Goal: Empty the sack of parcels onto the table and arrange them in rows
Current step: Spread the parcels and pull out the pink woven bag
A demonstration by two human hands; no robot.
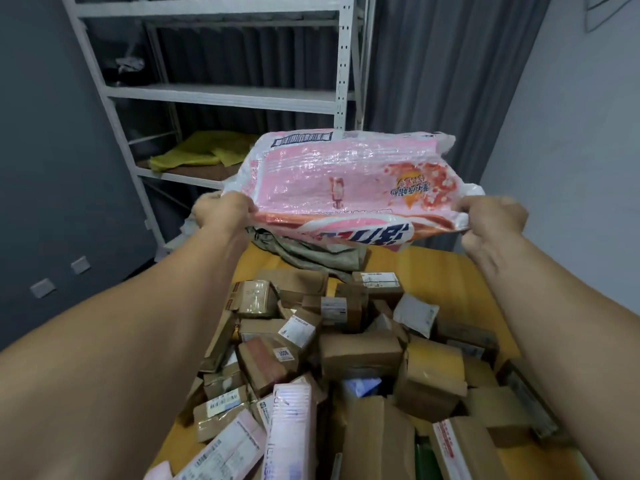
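Sack (346,181): pink, looks flat and empty; held up at 12 o'clock over far end of table (450,271).
L hand (221,211): fist gripping sack edge, approx 10 o'clock.
R hand (491,220): fist gripping other edge, approx 2 o'clock.
Parcels (346,358): loose heap at 6 o'clock of sack, no rows yet.
Risk: heap reaches table edges at 3 & 9 o'clock, so a rough pull prob tips boxes off.

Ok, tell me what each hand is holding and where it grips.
Both hold the pink and white sack, lifted above the parcels: the left hand grips its left edge, the right hand its right edge.
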